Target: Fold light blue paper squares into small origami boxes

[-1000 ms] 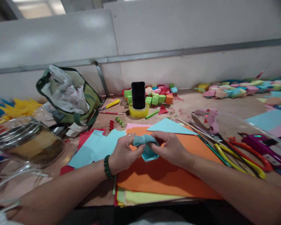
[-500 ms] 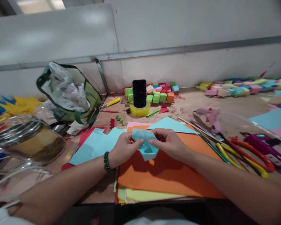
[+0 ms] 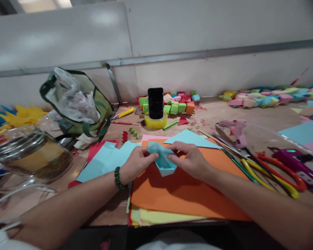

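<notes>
Between my two hands is a partly folded light-blue paper box (image 3: 165, 166), held above an orange sheet (image 3: 187, 198). My left hand (image 3: 137, 162) pinches its left side, with the thumb over the paper's inner face. On the right side, my right hand (image 3: 190, 159) grips it with thumb and curled fingers. The near end of the box has a raised wall, while the far part stands up as a flap. Fingers behind the paper are hidden. Behind my hands lies a blue paper triangle (image 3: 191, 139), and left of them are cut blue sheets (image 3: 106, 161).
A phone (image 3: 155, 103) stands in a yellow tape roll (image 3: 156, 121), before small folded paper cubes (image 3: 174, 108). To the right are a pink glue gun (image 3: 234, 130), scissors (image 3: 284, 173) and a purple device (image 3: 297, 163). A glass jar (image 3: 33, 152) and a bag (image 3: 78, 100) stand left.
The flaps of the blue paper box have been drawn inward a little, narrowing its opening. Both hands keep hold of it in nearly the same place.
</notes>
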`<state>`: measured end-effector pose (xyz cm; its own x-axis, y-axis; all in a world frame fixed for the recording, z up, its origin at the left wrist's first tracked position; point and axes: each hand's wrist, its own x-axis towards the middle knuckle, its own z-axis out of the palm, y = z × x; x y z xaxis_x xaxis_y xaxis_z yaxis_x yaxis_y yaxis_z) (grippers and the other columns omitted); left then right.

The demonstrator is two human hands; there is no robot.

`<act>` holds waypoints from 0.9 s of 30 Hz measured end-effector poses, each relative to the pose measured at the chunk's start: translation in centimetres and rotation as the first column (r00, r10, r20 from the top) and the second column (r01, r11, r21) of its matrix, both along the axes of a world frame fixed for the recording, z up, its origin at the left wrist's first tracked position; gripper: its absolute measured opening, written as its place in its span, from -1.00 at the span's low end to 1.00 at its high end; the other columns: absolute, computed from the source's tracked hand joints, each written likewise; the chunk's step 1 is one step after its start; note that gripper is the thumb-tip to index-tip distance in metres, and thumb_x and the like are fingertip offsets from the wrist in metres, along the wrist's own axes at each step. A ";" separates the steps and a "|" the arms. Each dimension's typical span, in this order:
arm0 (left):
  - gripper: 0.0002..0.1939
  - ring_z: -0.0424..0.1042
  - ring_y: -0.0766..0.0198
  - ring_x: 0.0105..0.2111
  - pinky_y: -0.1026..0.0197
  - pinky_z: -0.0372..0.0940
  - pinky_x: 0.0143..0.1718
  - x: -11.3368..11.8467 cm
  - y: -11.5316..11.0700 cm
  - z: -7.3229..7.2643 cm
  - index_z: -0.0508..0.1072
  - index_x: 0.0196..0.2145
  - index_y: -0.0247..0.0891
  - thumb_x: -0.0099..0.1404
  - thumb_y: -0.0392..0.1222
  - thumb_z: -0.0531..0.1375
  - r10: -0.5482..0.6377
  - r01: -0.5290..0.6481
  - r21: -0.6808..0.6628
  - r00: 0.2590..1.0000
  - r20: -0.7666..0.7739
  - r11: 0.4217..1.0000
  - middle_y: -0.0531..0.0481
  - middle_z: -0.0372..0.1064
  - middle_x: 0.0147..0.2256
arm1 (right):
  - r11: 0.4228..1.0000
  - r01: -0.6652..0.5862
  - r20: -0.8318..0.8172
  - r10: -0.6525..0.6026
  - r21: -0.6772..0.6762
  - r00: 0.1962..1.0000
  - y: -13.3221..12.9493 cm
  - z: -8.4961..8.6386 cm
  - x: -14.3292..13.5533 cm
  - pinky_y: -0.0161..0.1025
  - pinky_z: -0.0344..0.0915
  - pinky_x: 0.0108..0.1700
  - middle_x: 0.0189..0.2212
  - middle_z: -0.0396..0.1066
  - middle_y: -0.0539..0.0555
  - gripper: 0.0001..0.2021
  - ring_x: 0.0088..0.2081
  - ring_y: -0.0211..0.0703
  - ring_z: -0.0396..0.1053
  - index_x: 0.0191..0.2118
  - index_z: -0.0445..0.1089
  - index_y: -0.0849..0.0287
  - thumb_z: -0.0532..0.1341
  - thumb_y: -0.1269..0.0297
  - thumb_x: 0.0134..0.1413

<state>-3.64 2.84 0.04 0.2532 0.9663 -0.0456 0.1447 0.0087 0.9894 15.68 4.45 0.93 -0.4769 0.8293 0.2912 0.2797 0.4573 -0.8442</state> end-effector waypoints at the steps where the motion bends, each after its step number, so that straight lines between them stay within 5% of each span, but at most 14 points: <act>1: -0.72 0.37 0.26 -0.46 0.22 0.32 -0.33 0.0 0.0 0.0 0.42 -0.53 -0.37 0.08 -0.05 0.21 0.000 0.000 0.002 1.000 -0.006 1.000 -0.01 0.39 -0.54 | 0.998 0.010 0.017 -0.011 0.058 1.000 -0.1 0.0 0.0 -0.31 0.25 -0.36 -0.45 0.42 0.02 -0.83 -0.42 -0.26 0.30 -0.28 0.49 0.19 0.18 0.37 0.00; 5: -0.74 0.36 0.26 -0.45 0.24 0.30 -0.33 0.1 -0.4 -0.1 0.45 -0.50 -0.39 0.13 -0.09 0.18 -0.048 0.054 0.098 0.997 -0.065 0.994 -0.02 0.40 -0.51 | 0.996 0.043 0.022 -0.045 0.082 0.999 -0.4 0.3 0.0 -0.31 0.26 -0.36 -0.36 0.44 0.05 -0.74 -0.38 -0.24 0.32 -0.15 0.45 0.20 0.22 0.33 -0.03; 10: -0.79 0.28 0.34 -0.49 0.33 0.21 -0.42 0.3 -1.1 -0.1 0.45 -0.50 -0.38 0.17 -0.20 0.12 -0.117 0.162 0.193 0.968 -0.224 0.968 0.03 0.36 -0.52 | 0.996 0.021 0.033 -0.018 -0.085 0.999 -0.1 0.0 -0.1 -0.34 0.22 -0.45 -0.53 0.40 -0.01 -0.91 -0.49 -0.29 0.28 -0.44 0.41 0.21 0.21 0.32 -0.02; 16: -0.78 0.22 0.38 -0.53 0.36 0.15 -0.48 0.3 -0.8 -0.1 0.46 -0.52 -0.39 0.15 -0.21 0.11 -0.074 0.119 0.196 0.972 -0.223 0.973 0.06 0.29 -0.58 | 0.979 0.024 0.123 -0.050 0.201 0.991 -0.8 -0.2 -0.2 -0.33 0.20 -0.41 -0.46 0.35 -0.01 -0.94 -0.43 -0.29 0.26 -0.40 0.34 0.17 0.19 0.44 -0.07; 23: -0.73 0.28 0.34 -0.52 0.33 0.22 -0.45 0.3 -0.8 0.0 0.51 -0.47 -0.42 0.17 -0.14 0.14 -0.008 0.055 0.205 0.974 -0.225 0.977 0.01 0.36 -0.54 | 0.988 0.062 -0.023 -0.066 -0.138 0.998 0.1 0.5 -0.1 -0.35 0.21 -0.49 -0.56 0.32 -0.05 -0.90 -0.53 -0.33 0.22 -0.40 0.34 0.21 0.25 0.33 -0.10; 27: -0.74 0.27 0.36 -0.54 0.35 0.21 -0.47 0.2 -0.7 0.0 0.48 -0.53 -0.39 0.16 -0.15 0.15 0.009 0.042 0.211 0.972 -0.235 0.977 0.04 0.35 -0.57 | 0.975 0.031 -0.062 -0.045 -0.220 0.997 0.2 0.7 -0.2 -0.34 0.22 -0.49 -0.55 0.32 -0.04 -0.86 -0.52 -0.32 0.24 -0.41 0.35 0.22 0.28 0.31 -0.16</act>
